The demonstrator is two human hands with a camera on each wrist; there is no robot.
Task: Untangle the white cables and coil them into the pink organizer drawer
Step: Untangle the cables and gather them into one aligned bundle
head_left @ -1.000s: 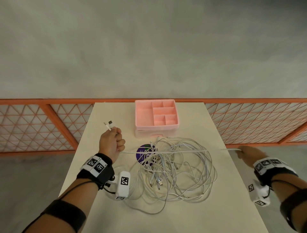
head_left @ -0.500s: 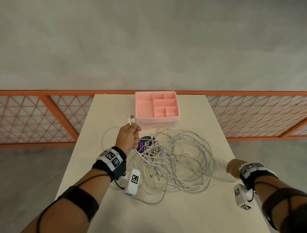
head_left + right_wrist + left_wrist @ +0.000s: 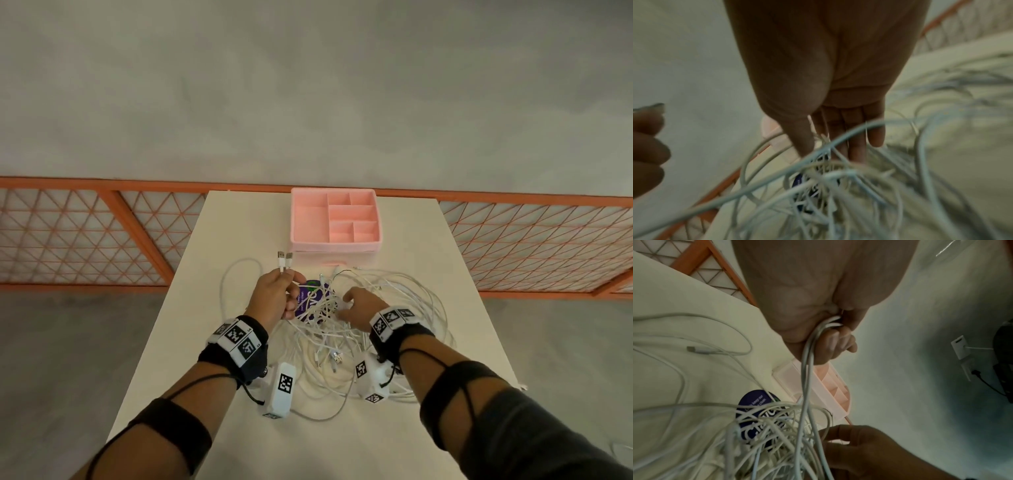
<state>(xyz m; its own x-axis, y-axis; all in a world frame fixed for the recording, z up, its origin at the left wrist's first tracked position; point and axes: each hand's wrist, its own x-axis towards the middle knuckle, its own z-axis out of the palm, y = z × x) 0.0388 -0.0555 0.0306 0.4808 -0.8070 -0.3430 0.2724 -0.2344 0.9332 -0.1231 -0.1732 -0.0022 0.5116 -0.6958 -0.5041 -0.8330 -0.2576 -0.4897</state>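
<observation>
Under the white cables (image 3: 376, 318), a purple round label (image 3: 310, 301), writing unreadable.

One pink organizer drawer (image 3: 335, 245) (five compartments), one purple disc (image 3: 310, 301), two hands — cables uncountable

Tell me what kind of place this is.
Probably a staged recording workspace: a plain white table against an orange mesh railing and bare grey wall, holding only cables and a pink organizer.
</observation>
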